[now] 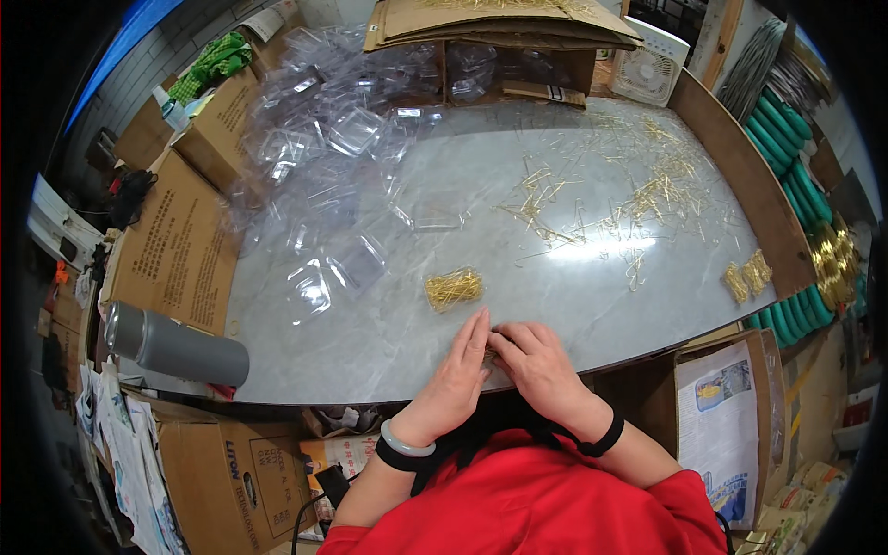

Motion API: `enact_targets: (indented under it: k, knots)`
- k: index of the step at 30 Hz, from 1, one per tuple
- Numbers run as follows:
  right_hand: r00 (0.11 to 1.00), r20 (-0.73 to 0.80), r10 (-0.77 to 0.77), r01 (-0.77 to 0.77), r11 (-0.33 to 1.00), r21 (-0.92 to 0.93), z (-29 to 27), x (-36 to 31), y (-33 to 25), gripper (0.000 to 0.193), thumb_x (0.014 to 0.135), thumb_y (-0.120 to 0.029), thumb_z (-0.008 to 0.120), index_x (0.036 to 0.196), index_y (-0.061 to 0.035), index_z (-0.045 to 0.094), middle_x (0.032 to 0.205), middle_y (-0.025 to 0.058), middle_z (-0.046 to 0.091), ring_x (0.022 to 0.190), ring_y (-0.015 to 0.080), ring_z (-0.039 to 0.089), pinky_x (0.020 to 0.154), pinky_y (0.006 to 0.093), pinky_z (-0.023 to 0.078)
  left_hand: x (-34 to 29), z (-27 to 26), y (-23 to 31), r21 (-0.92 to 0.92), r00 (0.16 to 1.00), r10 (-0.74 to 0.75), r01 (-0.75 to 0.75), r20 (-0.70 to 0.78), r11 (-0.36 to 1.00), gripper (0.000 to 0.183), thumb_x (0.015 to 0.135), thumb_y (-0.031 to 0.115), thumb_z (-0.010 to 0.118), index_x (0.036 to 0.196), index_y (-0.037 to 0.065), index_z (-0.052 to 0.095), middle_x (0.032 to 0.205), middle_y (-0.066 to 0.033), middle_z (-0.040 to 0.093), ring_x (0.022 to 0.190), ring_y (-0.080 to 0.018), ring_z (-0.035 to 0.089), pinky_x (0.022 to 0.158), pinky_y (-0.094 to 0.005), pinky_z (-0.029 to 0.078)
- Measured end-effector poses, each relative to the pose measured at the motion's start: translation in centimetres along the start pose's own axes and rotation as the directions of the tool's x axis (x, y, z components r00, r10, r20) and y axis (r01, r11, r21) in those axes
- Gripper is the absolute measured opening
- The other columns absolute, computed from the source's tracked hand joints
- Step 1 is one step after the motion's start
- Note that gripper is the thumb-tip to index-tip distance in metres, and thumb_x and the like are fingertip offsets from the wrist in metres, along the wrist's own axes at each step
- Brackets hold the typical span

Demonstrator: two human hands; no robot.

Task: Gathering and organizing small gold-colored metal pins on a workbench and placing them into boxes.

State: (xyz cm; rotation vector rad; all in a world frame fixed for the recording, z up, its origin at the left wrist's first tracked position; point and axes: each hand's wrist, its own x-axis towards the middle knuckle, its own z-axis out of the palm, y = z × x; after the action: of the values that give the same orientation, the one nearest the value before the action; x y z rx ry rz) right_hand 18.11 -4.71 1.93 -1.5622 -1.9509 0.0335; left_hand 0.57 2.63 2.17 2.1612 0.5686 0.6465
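My left hand [460, 363] and my right hand [539, 365] meet at the near edge of the grey marbled table [388, 342]. The left fingers are straight and pressed together, while the right fingers curl in toward them. Between the two hands a small bit of gold colour shows, but the fingers cover most of it and I cannot make out its kind. Just beyond my fingertips lies a compact bundle of gold wire pins [454, 289]. Clear plastic boxes [356, 264] rest to the left of that bundle.
Loose gold pins [661, 185] scatter over the far right, with small gold bundles [747, 277] at the right edge. Clear plastic boxes heap at far left. A grey bottle [176, 345] lies at left. Cardboard walls [749, 176] border the table; a white fan [650, 63] stands behind.
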Motion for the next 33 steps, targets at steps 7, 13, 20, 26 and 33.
enact_targets:
  k: [7,13,20,26,33]
  knots:
    - [1.0,-0.001,-0.004,0.004,1.0,0.002,0.5,-0.7,1.0,0.029,0.083,-0.005,0.073,0.11,-0.0042,0.065,0.116,0.01,0.061,0.106,0.0305,0.058,0.091,0.0401,0.05,0.0,0.4,0.2,0.145,0.995,0.022,-0.007,-0.101,0.989,0.066,0.09,-0.014,0.053,0.153,-0.001,0.038,0.153,-0.0254,0.041,0.138,-0.0422,0.047,0.113,-0.0441,0.042]
    - [0.99,-0.135,0.032,-0.045,0.995,-0.089,0.3,-0.6,-0.3,0.026,0.082,-0.005,0.074,0.107,-0.0045,0.067,0.109,0.008,0.063,0.098,0.0288,0.06,0.089,0.0397,0.05,0.0,2.9,1.2,0.25,0.975,-0.022,0.078,-0.22,0.965,0.054,0.088,-0.012,0.048,0.142,-0.004,0.051,0.147,-0.0254,0.049,0.131,-0.0431,0.053,0.105,-0.0447,0.049]
    - [0.991,-0.128,0.045,-0.06,0.991,-0.121,-0.1,-1.2,0.1,0.024,0.081,-0.005,0.073,0.104,-0.0057,0.068,0.103,0.0063,0.065,0.095,0.0271,0.06,0.085,0.0387,0.05,-0.6,0.3,1.1,0.163,0.965,-0.02,0.065,-0.263,0.984,0.037,0.096,-0.003,0.057,0.133,-0.003,0.058,0.129,-0.023,0.061,0.114,-0.0367,0.064,0.096,-0.0396,0.054]
    - [0.969,-0.232,0.087,-0.106,0.992,-0.074,-0.6,-1.7,1.2,0.023,0.081,-0.003,0.072,0.103,-0.0069,0.067,0.101,0.0065,0.064,0.095,0.0277,0.06,0.083,0.0396,0.049,0.3,-6.6,-1.8,-0.29,0.809,-0.528,0.457,-0.257,0.841,0.027,0.104,0.012,0.058,0.122,-0.009,0.06,0.101,-0.014,0.066,0.082,-0.0184,0.071,0.071,-0.0311,0.061]
    - [0.947,-0.274,0.17,-0.199,0.977,-0.079,-1.0,-2.1,2.1,0.019,0.084,-0.004,0.074,0.101,-0.0062,0.067,0.104,0.0079,0.064,0.096,0.03,0.058,0.086,0.0415,0.048,4.2,-7.5,-2.5,-0.495,0.654,-0.755,0.67,0.043,0.553,0.023,0.103,0.014,0.06,0.113,-0.007,0.056,0.096,-0.0118,0.059,0.076,-0.0199,0.07,0.07,-0.0323,0.063]
